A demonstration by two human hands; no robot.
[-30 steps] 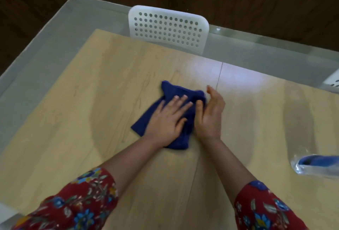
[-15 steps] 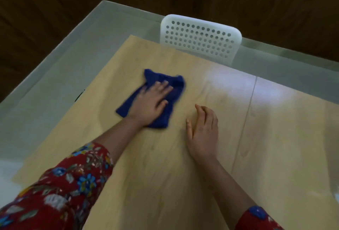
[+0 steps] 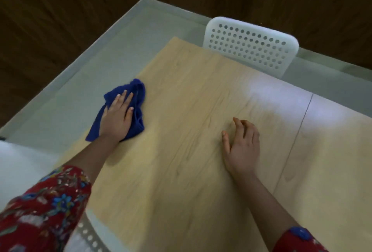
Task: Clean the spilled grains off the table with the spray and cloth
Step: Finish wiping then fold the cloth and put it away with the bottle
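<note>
A dark blue cloth (image 3: pixel 138 99) lies bunched at the left edge of the light wooden table (image 3: pixel 191 171), partly hanging past it. My left hand (image 3: pixel 117 116) presses flat on the cloth with straight fingers. My right hand (image 3: pixel 241 147) rests on the bare tabletop in the middle, fingers loosely bent and holding nothing. No grains show on the blurred wood, and the spray bottle is out of view.
A white perforated chair (image 3: pixel 249 46) stands at the table's far side. Part of another white perforated chair (image 3: pixel 88 235) shows at the near left. Grey floor (image 3: pixel 66 99) runs along the left edge, with dark wood walls beyond.
My left hand has slid the cloth from the table's middle to its left edge. My right hand left the cloth and stayed on the wood. The spray bottle dropped out of view.
</note>
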